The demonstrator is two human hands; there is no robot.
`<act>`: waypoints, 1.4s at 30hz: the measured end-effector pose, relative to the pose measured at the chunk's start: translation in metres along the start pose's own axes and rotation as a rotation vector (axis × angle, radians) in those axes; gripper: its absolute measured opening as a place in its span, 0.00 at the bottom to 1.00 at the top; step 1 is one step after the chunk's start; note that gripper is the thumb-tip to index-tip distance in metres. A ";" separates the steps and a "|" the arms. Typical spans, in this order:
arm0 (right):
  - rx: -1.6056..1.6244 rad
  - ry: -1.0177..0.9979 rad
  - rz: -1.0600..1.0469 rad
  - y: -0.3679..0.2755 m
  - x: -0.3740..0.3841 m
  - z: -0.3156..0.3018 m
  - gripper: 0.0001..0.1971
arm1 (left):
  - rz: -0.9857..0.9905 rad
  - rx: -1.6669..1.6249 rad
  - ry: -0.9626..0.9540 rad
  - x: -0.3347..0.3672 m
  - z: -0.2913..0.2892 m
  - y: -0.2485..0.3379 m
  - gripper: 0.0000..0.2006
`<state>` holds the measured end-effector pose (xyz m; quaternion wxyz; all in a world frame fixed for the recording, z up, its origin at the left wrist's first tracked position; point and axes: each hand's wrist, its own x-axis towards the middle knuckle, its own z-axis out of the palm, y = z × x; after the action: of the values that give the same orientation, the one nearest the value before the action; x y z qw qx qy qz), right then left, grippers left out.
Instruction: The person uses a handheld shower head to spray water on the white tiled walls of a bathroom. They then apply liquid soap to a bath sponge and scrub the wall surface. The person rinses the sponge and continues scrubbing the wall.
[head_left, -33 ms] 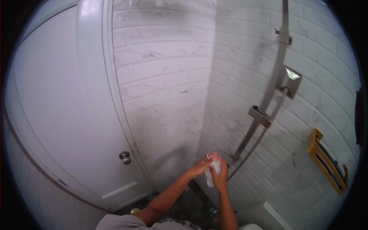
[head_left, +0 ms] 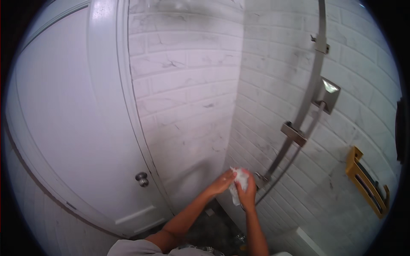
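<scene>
Both my hands are at a crumpled, thin white sheet (head_left: 241,179), in front of the tiled corner. Whether it is tissue or cloth I cannot make out. My right hand (head_left: 247,195) is wrapped round its right side, fingers curled upward. From the left, my left hand (head_left: 223,182) pinches its edge with the fingers pressed together. A loose end of the sheet hangs down between the two hands. Just beyond my right hand is the metal fitting (head_left: 260,177) at the foot of the shower bar.
At the left stands a white door (head_left: 72,115) with a round metal knob (head_left: 142,179). A metal shower bar (head_left: 306,100) and hose run up the marble-look tiled wall (head_left: 273,81) on the right. Farther right, a yellow holder (head_left: 366,183) juts from that wall. Below lies dark floor (head_left: 205,228).
The whole view has shifted slightly, the door knob and shower bar now sitting a little farther right. Slightly more of the white sheet shows between my hands; both still hold it.
</scene>
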<state>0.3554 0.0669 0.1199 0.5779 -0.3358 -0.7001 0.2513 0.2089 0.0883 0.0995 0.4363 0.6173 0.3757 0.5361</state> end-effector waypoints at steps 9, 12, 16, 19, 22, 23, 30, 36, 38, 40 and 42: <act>0.076 0.009 -0.650 -0.155 0.234 0.191 0.18 | 0.442 1.375 0.528 0.022 -0.237 0.101 0.22; 0.043 -0.019 -0.847 -0.180 0.261 0.277 0.19 | 0.337 1.500 0.478 0.024 -0.267 0.100 0.21; -0.140 0.395 -1.058 -0.175 0.308 0.324 0.17 | 0.349 2.019 0.499 0.013 -0.289 0.071 0.24; -0.045 0.691 -0.734 -0.157 0.370 0.312 0.14 | 0.361 2.166 0.545 0.011 -0.290 0.071 0.24; 0.091 0.800 -0.484 -0.130 0.391 0.283 0.15 | 0.412 1.868 0.489 0.009 -0.286 0.074 0.23; 0.097 0.807 -0.498 -0.117 0.386 0.280 0.16 | 0.441 1.716 0.463 0.011 -0.283 0.073 0.23; -0.029 0.301 -0.939 -0.128 0.255 0.354 0.28 | 0.599 1.641 0.361 0.001 -0.310 0.055 0.11; -0.147 0.433 -1.048 -0.167 0.345 0.323 0.27 | 0.613 1.736 0.372 0.001 -0.309 0.089 0.07; -0.080 0.574 -0.873 -0.152 0.395 0.301 0.24 | 0.595 1.820 0.405 -0.004 -0.314 0.096 0.08; -0.072 0.733 -0.664 -0.115 0.429 0.262 0.23 | 0.633 1.867 0.424 0.002 -0.315 0.097 0.10; -0.041 0.838 -0.499 -0.067 0.444 0.232 0.22 | 0.689 1.952 0.461 0.006 -0.313 0.096 0.11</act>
<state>0.0686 0.3694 0.4062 0.8459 -0.2415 -0.4710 -0.0656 -0.1004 0.1040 0.2057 -0.5057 0.6569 0.5219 0.2010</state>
